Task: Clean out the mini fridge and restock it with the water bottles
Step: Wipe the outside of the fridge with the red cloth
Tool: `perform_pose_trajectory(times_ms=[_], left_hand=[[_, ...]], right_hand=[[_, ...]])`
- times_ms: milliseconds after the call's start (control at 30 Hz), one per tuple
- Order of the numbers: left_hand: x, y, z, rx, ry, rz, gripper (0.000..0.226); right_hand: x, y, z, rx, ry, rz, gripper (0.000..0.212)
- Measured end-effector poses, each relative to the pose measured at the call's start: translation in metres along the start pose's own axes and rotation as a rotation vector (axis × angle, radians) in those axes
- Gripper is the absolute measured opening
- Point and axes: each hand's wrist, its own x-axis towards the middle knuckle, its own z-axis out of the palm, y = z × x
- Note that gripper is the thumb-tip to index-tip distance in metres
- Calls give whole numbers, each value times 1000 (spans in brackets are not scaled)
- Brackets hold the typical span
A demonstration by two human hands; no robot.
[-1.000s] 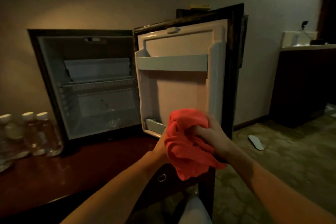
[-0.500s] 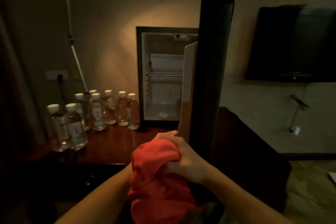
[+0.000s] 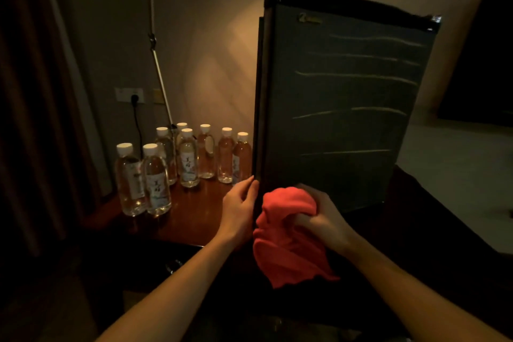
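While the fridge door [image 3: 344, 108] is touched at its edge by the left hand [image 3: 239, 207] with nearly straight fingers, a red cloth [image 3: 286, 236] is squeezed in the right hand [image 3: 323, 221]. Water bottles [image 3: 188, 158] are lined up on the tabletop [image 3: 194, 216] beside the fridge.

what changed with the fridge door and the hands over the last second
The fridge door swung from wide open to nearly shut, hiding the inside. The left hand let go of the red cloth and now touches the door's edge. The right hand still grips the cloth; the water bottles stay on the table.
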Motion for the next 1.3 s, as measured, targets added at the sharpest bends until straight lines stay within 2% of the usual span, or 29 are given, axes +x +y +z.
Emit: perform_pose_trajectory(times_ms=[67,133,233,333,400,533,633,767,933,1067,1167,1300], left_hand=[[8,-8,1,15,93,63,31],[17,-11,4,41,95,78,33],[30,-16,7,60,23,23,43],[42,-20,13,-38,-120,-85,64],[44,-16,18,-23,-208,-103,71],[48,-20,28,-85,-232,-135,71],[57,-27,28,-168,-237,-232,80],[73,-40,27,-139,-259,-246,59],[85,-49,29,-46,-388,-174,57],[89,-62,25,-23,-408,-128,57],[94,-66,18,-17,-405,-101,60],[95,-68,15,-8,-351,-82,51]], right_hand=[[8,9,-10,-34,65,-6,42],[19,19,-18,-62,105,-6,48],[35,30,-23,-115,186,-6,52],[52,40,-22,-157,273,-11,48],[63,45,-20,-163,292,-13,45],[84,57,-14,-175,258,-46,45],[99,64,-13,-203,249,-49,46],[111,71,-14,-227,273,-38,46],[121,77,-16,-266,323,-22,48],[125,75,-14,-296,421,-45,45],[133,64,-14,-436,584,-167,47],[180,21,-35,-625,807,-399,50]])
